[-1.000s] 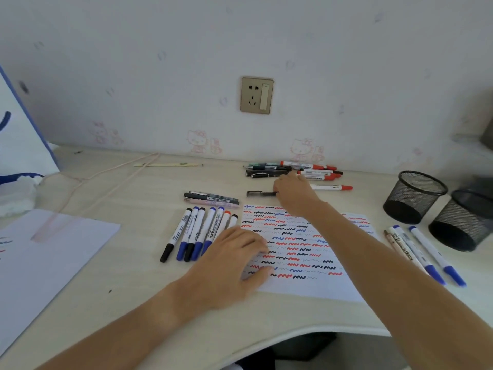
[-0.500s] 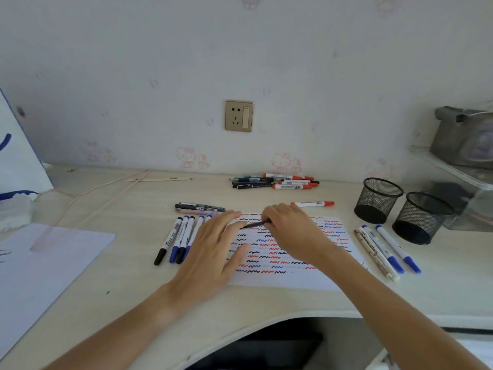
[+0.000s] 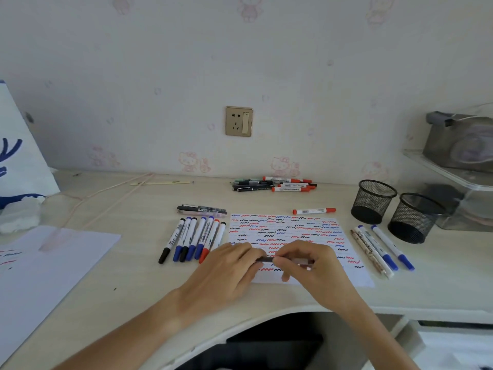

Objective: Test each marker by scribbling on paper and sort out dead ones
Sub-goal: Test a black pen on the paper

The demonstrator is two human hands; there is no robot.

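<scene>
A black pen (image 3: 265,259) lies level between both my hands, just above the near part of the scribbled paper (image 3: 288,231). My left hand (image 3: 226,271) pinches its left end and my right hand (image 3: 309,265) grips its right part. A row of several markers (image 3: 194,237) lies left of the paper, with two dark pens (image 3: 201,209) above it. One red marker (image 3: 314,210) rests beyond the paper's far right corner. A pile of pens and red markers (image 3: 274,184) sits by the wall. Three pens (image 3: 381,247) lie right of the paper.
Two black mesh cups (image 3: 373,200) (image 3: 414,217) stand at the right, with a clear shelf unit (image 3: 458,177) behind them. A large white sheet (image 3: 40,268) covers the left of the desk. Thin sticks (image 3: 160,183) lie near the wall.
My right hand fetched the black pen from the far pile and brought it back over the paper. My left hand lifted off the paper and took the pen's left end.
</scene>
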